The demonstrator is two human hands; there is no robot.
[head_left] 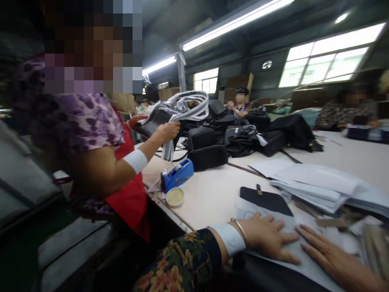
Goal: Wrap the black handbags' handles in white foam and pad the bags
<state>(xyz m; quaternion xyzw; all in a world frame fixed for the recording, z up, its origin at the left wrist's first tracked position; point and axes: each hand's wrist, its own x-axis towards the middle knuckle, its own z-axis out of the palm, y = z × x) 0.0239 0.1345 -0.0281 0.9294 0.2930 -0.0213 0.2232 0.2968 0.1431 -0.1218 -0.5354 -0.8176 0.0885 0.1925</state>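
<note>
My left hand (267,237) lies flat with fingers spread on a pale grey sheet (291,263) at the near edge of the worktable (212,194). It wears a thin bracelet and a white cuff under a floral sleeve. My right hand (331,255) rests beside it on the same sheet, fingers stretched out. A flat black piece with a small clasp (266,200) lies just beyond my left hand.
A co-worker in a red apron (130,198) stands at left, holding a black bag with grey straps (182,107). A blue tape dispenser (178,174) and small round tin (175,196) sit near her. Black bags (237,138) pile mid-table; stacked paper sheets (322,184) lie right. Other people sit beyond.
</note>
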